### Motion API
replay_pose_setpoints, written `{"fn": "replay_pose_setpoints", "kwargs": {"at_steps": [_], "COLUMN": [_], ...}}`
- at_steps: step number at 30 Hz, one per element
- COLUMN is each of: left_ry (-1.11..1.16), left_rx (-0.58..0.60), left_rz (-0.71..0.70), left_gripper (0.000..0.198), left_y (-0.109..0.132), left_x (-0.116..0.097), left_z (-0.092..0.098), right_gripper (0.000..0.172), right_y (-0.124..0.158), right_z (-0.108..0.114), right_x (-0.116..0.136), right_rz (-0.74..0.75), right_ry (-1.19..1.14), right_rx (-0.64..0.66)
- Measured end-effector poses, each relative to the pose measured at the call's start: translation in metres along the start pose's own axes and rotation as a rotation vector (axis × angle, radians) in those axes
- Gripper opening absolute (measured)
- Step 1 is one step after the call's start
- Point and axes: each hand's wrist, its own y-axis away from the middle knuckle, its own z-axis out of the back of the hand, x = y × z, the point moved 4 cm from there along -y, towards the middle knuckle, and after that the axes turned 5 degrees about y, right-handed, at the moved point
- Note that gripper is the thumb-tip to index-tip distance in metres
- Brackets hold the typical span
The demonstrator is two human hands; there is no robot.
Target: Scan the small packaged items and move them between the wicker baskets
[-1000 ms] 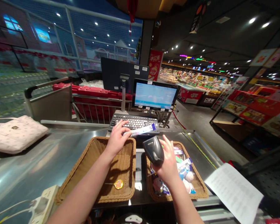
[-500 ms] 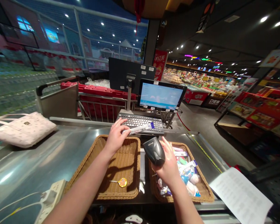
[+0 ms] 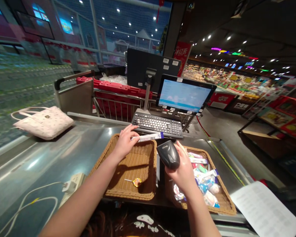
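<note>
The left hand pinches a packet, one end hidden, by the far edge of the left basket; the right hand grips a scanner, handle hidden, partly covering the right basket.

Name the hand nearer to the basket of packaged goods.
Right. The right hand, gripping a black scanner, overlaps the goods basket in this view; the left hand, holding a slim packet, is farther left, by the lollipop basket.
</note>
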Motion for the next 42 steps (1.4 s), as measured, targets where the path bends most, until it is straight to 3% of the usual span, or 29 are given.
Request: {"fn": "replay_pose_setpoints", "kwargs": {"at_steps": [9,12,20,26,33,42], "left_ry": [-0.109,-0.155,-0.253,-0.336,-0.388,-0.487], "left_rx": [0.044,0.116,0.358,0.580,0.711,0.830], "left_rz": [0.039,0.090,0.197,0.248,0.308,0.296], "left_gripper": [0.023,0.023,0.019,0.017,0.015,0.021], "left_y": [0.026,0.038,0.064,0.075,0.082,0.098], "left_x": [0.051,0.061,0.076,0.085,0.106,0.131], "left_z": [0.006,0.003,-0.026,-0.054,-0.078,-0.098], "right_gripper": [0.053,0.055,0.052,0.051,0.043,0.038], "right_y": [-0.003,-0.004,-0.008,-0.008,-0.006,-0.004], "right_z": [-0.014,-0.018,-0.026,-0.036,-0.050,-0.060], "right_x": [0.003,0.005,0.006,0.010,0.017,0.019], "right_rz": [0.017,0.013,-0.002,0.020,0.010,-0.012], "right_ry": [-0.009,-0.015,-0.028,-0.078,-0.139,-0.154], "right_rx": [0.081,0.119,0.180,0.325,0.530,0.623]}}
